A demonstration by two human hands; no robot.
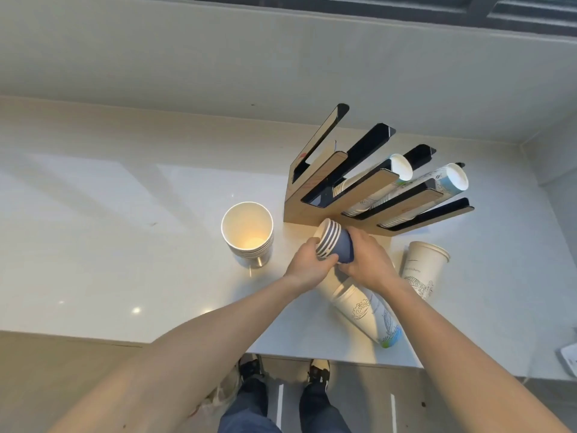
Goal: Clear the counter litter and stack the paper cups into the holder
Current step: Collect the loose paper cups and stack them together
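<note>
both hands meet above the counter (125, 214), just in front of the holder (315, 210). left hand (307, 265) curled around the rim end of a nested blue stack (335, 245), fingers wrapped under it. right hand (368, 264) closed over the base end of the same stack. stack lies tilted, rims pointing up and left, lifted off the counter.

holder: wood-and-black rack with slanted slots. the two leftmost slots look bare; the next ones hold white cups (401, 170) and printed cups (456, 179), mouths facing up and right.

left of the holder, an upright white stack (248, 232) stands on the counter, mouth open to the camera. a printed stack (371, 310) lies on its side under the right forearm. a lone tall cup (424, 267) lies tilted just right of the right hand.
</note>
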